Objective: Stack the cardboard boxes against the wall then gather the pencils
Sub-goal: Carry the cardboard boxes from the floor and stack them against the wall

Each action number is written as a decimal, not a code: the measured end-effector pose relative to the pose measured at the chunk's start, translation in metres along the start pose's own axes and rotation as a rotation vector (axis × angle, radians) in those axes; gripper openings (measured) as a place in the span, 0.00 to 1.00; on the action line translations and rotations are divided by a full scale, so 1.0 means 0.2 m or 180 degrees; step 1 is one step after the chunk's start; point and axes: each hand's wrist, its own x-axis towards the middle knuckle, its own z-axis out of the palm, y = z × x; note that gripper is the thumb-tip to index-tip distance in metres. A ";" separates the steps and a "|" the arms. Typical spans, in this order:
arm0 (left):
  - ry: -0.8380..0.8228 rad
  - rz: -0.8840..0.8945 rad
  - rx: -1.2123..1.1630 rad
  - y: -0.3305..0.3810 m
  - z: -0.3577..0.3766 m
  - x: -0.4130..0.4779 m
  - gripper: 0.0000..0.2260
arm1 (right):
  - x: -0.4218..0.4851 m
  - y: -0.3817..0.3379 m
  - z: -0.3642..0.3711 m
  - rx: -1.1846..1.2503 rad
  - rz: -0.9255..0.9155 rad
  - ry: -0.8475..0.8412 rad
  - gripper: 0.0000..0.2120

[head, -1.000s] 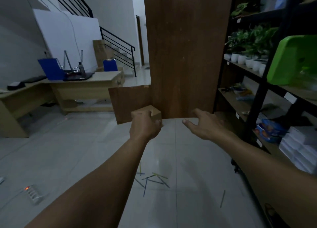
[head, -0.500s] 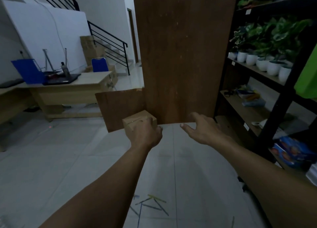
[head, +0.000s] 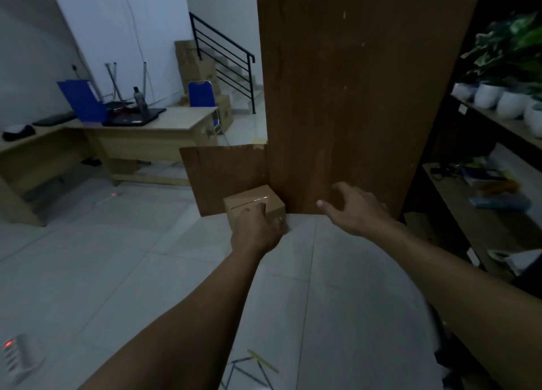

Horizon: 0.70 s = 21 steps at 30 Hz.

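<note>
Left hand (head: 256,231) grips a box (head: 251,198); right hand (head: 356,210) hangs spread, holding nothing.
The box sits just beyond the left knuckles, at the panel's (head: 352,96) foot; pencils (head: 253,366) lie well behind both hands.

The panel (head: 352,96) blocks twelve o'clock and the low board (head: 225,175) eleven, with the box (head: 258,202) in their corner. Shelves (head: 463,210) wall off three o'clock. Floor (head: 117,272) lies open from seven to ten o'clock; pencils (head: 259,361) lie scattered at six.
</note>
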 end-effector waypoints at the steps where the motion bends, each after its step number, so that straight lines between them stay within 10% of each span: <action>1: -0.0009 -0.0036 0.0002 0.00 0.02 0.05 0.23 | 0.06 0.01 0.01 0.0031 -0.0010 -0.0013 0.33; 21: -0.0260 -0.0686 -0.0063 -0.24 0.51 1.50 0.24 | 1.59 0.13 0.58 0.0343 -0.0043 -0.0557 0.40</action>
